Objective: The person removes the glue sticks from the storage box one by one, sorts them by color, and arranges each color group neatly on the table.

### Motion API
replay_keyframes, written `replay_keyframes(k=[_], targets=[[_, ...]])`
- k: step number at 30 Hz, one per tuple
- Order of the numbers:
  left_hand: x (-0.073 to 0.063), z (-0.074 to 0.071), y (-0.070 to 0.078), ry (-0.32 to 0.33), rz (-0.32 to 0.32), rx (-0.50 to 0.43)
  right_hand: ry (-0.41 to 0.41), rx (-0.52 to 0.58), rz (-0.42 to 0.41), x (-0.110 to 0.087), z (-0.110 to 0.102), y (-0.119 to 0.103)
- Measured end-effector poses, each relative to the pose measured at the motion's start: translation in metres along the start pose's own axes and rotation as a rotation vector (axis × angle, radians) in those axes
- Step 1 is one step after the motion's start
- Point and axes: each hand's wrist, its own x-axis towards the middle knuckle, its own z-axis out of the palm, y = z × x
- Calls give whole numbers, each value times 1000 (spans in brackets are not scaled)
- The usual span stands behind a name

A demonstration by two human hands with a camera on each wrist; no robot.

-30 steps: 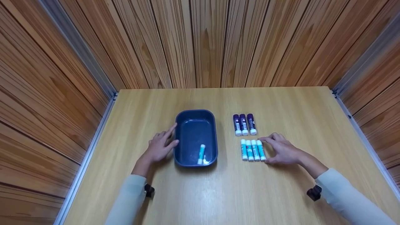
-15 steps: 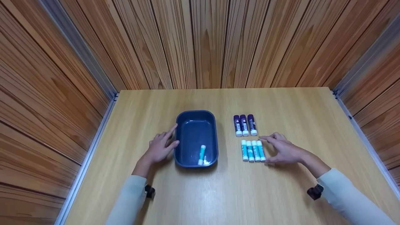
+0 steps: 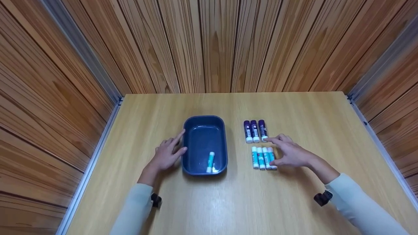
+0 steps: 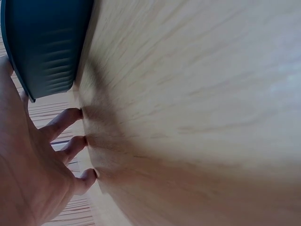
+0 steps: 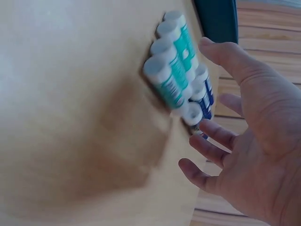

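Note:
My left hand (image 3: pixel 166 156) rests beside the dark blue tray (image 3: pixel 204 140), its index fingertip and thumb at the tray's left rim. In the left wrist view, its other fingertips touch the table by the tray wall (image 4: pixel 51 44). Inside the tray lies one teal glue stick (image 3: pixel 210 162) with white ends. To the right, several teal glue sticks (image 3: pixel 261 158) lie side by side in a row. My right hand (image 3: pixel 290 152) hovers over the row's right end, fingers spread and holding nothing. Behind that row are three purple glue sticks (image 3: pixel 254 131) with white ends, near the right index fingertip.
Everything stands on a light wooden table (image 3: pixel 215 205). Wood-plank walls (image 3: pixel 215 45) with grey metal corner strips enclose its back and sides. A small black device (image 3: pixel 323 198) is worn on each wrist.
My right hand has shifted a little left and up, from beside the teal row to over its right end. My left hand and the tray have stayed in place.

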Motion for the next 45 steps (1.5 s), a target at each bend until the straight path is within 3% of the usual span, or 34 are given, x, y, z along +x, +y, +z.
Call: replay_keyframes(k=[9,24,38,45], targets=[[0,1,-2,-3,0,-5,40,15,-67,14,2,-31],[0,0,0,-6,0,-9,-5,119,-209,43,19,-98],[1,0,-1,12,3,17,-105,215,-275,72,45,-144],[1,1,1,1,-13,11,-162,197,-292,86,62,-156]])
